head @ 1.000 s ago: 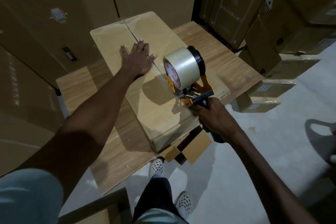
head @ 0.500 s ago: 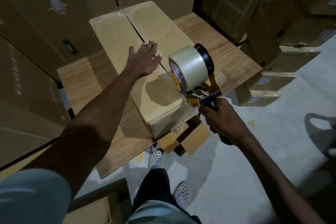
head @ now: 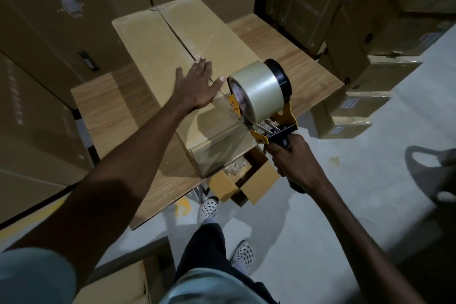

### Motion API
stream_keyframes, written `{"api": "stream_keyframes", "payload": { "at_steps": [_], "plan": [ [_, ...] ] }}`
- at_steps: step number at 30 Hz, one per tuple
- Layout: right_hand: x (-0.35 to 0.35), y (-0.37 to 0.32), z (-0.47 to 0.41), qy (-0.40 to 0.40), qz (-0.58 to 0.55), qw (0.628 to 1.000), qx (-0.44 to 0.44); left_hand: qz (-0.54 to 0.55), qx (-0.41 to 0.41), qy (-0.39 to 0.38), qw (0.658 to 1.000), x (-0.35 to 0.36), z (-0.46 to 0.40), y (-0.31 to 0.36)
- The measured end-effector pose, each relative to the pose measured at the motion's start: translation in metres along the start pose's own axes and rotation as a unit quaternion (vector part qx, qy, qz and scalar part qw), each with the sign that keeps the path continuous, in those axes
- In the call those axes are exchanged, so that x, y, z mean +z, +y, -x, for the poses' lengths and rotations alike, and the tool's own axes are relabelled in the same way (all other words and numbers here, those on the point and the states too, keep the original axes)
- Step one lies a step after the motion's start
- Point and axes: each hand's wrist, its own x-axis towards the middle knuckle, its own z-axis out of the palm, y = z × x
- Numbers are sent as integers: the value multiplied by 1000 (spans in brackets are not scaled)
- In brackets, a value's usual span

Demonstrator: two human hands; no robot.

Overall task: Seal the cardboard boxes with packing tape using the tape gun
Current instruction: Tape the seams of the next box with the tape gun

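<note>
A long cardboard box (head: pixel 158 39) lies on a wooden table (head: pixel 111 106), its two top flaps meeting in a centre seam. My left hand (head: pixel 197 86) presses flat on the box top beside the seam, fingers straight. My right hand (head: pixel 293 163) grips the black handle of a yellow tape gun (head: pixel 261 96) that carries a large clear tape roll. The gun is past the box's near end, and a clear strip of tape runs from it down over the box's near face (head: pixel 222 153).
A small open carton (head: pixel 244 180) sits on the floor below the table's near corner. Stacked cardboard boxes (head: pixel 357 96) stand to the right, and tall cartons (head: pixel 49 32) wall the left and back. My feet in white perforated shoes (head: pixel 209 210) stand on grey floor.
My right hand has pulled the tape gun toward me along the seam and off the box's near end, drawing tape down its face. My left hand still presses the top.
</note>
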Motion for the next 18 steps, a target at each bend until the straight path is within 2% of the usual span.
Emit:
{"api": "stream_keyframes", "payload": {
  "at_steps": [6, 9, 14, 18],
  "plan": [
    [-3, 24, 31, 26, -28, 999, 30, 9, 9, 4, 1000, 2, 2, 1],
    [3, 38, 32, 38, -7, 999, 26, -8, -6, 9, 1000, -5, 5, 6],
    [11, 53, 30, 45, -30, 998, 12, 16, 34, -12, 999, 6, 25, 43],
    [13, 80, 40, 52, -28, 998, 17, 18, 28, -9, 999, 11, 25, 42]
  ]
}}
